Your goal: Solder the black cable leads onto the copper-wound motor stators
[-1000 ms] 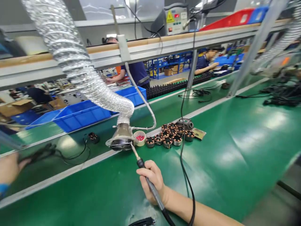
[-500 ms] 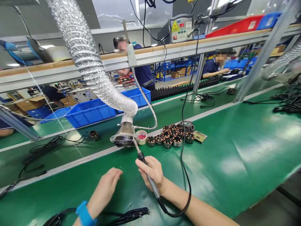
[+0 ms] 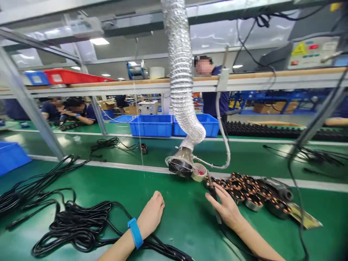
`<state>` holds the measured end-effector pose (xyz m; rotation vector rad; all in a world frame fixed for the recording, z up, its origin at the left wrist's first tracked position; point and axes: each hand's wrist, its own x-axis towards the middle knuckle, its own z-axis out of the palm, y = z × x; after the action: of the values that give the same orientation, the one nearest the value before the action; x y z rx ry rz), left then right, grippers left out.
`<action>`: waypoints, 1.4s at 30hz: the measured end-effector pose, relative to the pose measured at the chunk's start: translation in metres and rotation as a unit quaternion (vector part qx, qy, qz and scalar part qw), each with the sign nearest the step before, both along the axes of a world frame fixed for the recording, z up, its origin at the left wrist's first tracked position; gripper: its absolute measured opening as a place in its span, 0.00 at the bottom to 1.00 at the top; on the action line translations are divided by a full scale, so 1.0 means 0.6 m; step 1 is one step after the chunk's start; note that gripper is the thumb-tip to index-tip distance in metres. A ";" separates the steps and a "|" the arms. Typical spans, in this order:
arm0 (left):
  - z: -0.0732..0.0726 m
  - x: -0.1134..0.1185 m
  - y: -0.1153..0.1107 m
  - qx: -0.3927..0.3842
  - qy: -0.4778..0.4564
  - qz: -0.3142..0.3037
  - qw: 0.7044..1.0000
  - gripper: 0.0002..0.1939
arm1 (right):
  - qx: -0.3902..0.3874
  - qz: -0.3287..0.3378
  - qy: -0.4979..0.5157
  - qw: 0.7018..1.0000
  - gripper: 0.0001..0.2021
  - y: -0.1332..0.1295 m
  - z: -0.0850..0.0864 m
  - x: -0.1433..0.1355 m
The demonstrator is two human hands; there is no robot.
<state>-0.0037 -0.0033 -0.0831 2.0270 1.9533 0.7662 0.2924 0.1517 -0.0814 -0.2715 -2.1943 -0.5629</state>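
My right hand (image 3: 227,206) has a soldering iron (image 3: 213,194) between thumb and fingers, its tip up near a roll of tape (image 3: 199,173) with something red inside. The grip looks loose, with the fingers rather straight. To its right lie several copper-wound motor stators (image 3: 253,199) in a cluster. My left hand (image 3: 152,212), with a blue wristband (image 3: 135,233), is curled closed over the green bench. Its fingertips are turned away from view, and nothing shows in it. Black cables (image 3: 81,224) lie to its left and under the forearm.
A silver extraction hose (image 3: 181,72) hangs down to a round hood (image 3: 182,163) near the tape. Blue bins (image 3: 150,125) stand behind. A metal post (image 3: 35,98) rises at left. One stator with wires (image 3: 144,148) lies on the far strip. Co-workers sit and stand beyond.
My view has swung left, bringing the coiled cables into sight. My right hand with the soldering iron has moved beside the stators, and its fingers have loosened. My left hand has curled more.
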 end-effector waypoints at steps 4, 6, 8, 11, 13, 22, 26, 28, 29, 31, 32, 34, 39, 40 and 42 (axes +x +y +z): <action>0.011 -0.009 0.002 -0.017 -0.030 0.008 0.999 0.06 | 0.027 -0.069 -0.023 0.997 0.16 0.058 -0.026 0.000; 0.014 -0.013 0.000 -0.029 -0.018 -0.004 0.999 0.04 | 0.040 -0.086 -0.027 0.995 0.16 0.072 -0.037 -0.002; 0.015 -0.016 -0.001 -0.032 0.005 -0.024 0.999 0.04 | 0.043 -0.089 -0.031 0.995 0.17 0.080 -0.047 -0.003; 0.012 -0.019 -0.002 -0.018 0.043 -0.045 0.998 0.06 | 0.021 -0.090 -0.034 0.995 0.17 0.089 -0.062 -0.001; 0.010 -0.022 0.000 -0.011 0.055 -0.047 0.997 0.06 | -0.008 -0.097 -0.038 0.994 0.16 0.096 -0.070 0.000; 0.011 -0.058 0.016 0.018 0.039 -0.042 0.998 0.14 | -0.072 -0.115 -0.040 0.990 0.12 0.074 -0.051 -0.018; 0.008 -0.061 0.018 0.031 0.079 -0.025 0.996 0.16 | -0.096 -0.133 -0.015 0.986 0.11 0.043 -0.032 -0.023; 0.008 -0.060 0.015 0.034 0.087 -0.026 0.995 0.16 | -0.123 -0.131 0.008 0.984 0.10 0.024 -0.021 -0.026; 0.009 -0.059 0.013 0.032 0.082 -0.027 0.996 0.16 | -0.136 -0.125 0.017 0.983 0.10 0.013 -0.016 -0.028; 0.012 -0.059 0.009 0.018 0.062 -0.022 0.998 0.16 | -0.162 -0.106 0.030 0.981 0.11 -0.011 -0.009 -0.029; 0.014 -0.059 0.007 0.008 0.049 -0.017 0.999 0.16 | -0.176 -0.094 0.035 0.979 0.11 -0.024 -0.007 -0.029; 0.016 -0.061 0.004 -0.012 0.024 -0.007 1.000 0.15 | -0.206 -0.068 0.045 0.975 0.12 -0.052 -0.008 -0.029; 0.015 -0.054 0.001 -0.032 -0.029 -0.025 0.999 0.15 | -0.373 0.003 0.038 0.927 0.09 -0.138 -0.004 -0.041; 0.015 -0.050 0.000 -0.033 -0.037 -0.032 0.998 0.15 | -0.424 0.010 0.027 0.905 0.09 -0.155 0.003 -0.047; 0.015 -0.037 -0.003 -0.033 -0.058 -0.049 0.997 0.15 | -0.502 0.012 0.001 0.865 0.11 -0.184 0.022 -0.061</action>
<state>-0.0262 -0.0050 -0.0742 1.9764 1.7779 0.7679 0.2555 0.0410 -0.0683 -0.7726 -2.2973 0.6591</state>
